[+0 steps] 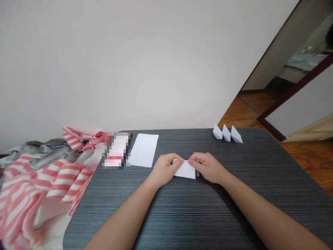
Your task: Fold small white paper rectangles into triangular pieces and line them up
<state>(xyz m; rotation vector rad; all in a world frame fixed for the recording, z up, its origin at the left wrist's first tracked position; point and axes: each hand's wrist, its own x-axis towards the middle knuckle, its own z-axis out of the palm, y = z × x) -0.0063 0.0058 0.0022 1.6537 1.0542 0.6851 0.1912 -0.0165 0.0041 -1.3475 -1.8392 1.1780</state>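
A small white piece of paper [185, 170], which looks folded, is held just above the dark table between my two hands. My left hand [166, 169] pinches its upper left edge, thumb on top. On the other side, my right hand [206, 167] grips the upper right corner between thumb and fingers. Both hands are closed, and the fingertips behind the paper are hidden. Beyond my left hand lies a stack of white paper sheets [144, 150]. Three folded white paper shapes [226, 133] stand in a row near the back right edge.
The dark, ribbed table [166, 215] has rounded corners and reaches back to a pale wall [156, 62]. A pixelated flat object [116, 151] lies left of the paper stack. Pink-and-white striped cloth [57, 180] is heaped beside the table's left edge. Wooden floor [241, 111] shows at right.
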